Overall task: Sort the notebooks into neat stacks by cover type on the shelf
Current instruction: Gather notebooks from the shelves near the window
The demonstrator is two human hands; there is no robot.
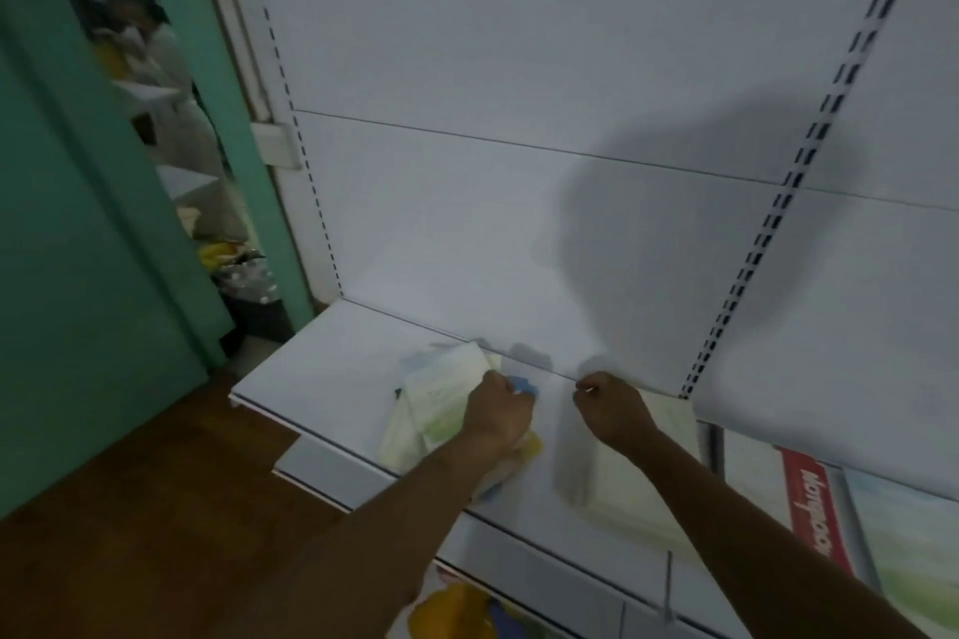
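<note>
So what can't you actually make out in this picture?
- Head view, cover designs of the notebook pile: motion-blurred, partly under the left hand.
- Whether the right hand holds anything: curled fingers hide it.
- Notebook with red band: lettering too blurred to read.
- Colourful items below the shelf: cut off by the bottom edge.

On my feed I see two bare forearms running up from the bottom edge, no sleeves, watch or bands on either. My left hand [495, 413] and right hand [612, 407] are gloveless, no rings visible.
</note>
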